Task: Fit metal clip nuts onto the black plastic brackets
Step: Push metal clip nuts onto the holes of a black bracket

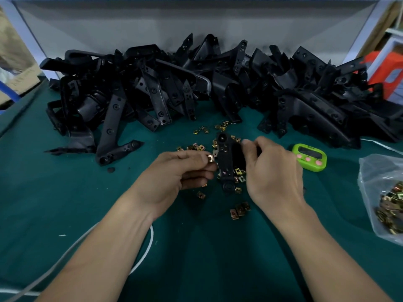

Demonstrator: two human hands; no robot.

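A left hand (185,168) is pinching a clip nut (210,158) at nine o'clock of the black bracket (225,162) the right hand (270,168) is gripping, risking a skewed, jammed fit if misaligned.

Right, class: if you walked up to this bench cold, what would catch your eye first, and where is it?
The big heap of black brackets along the back of the green mat. Next, at centre, the right hand holds one bracket while the left hand brings a clip nut to its edge, above scattered nuts. A bright green timer sits right of the hands.
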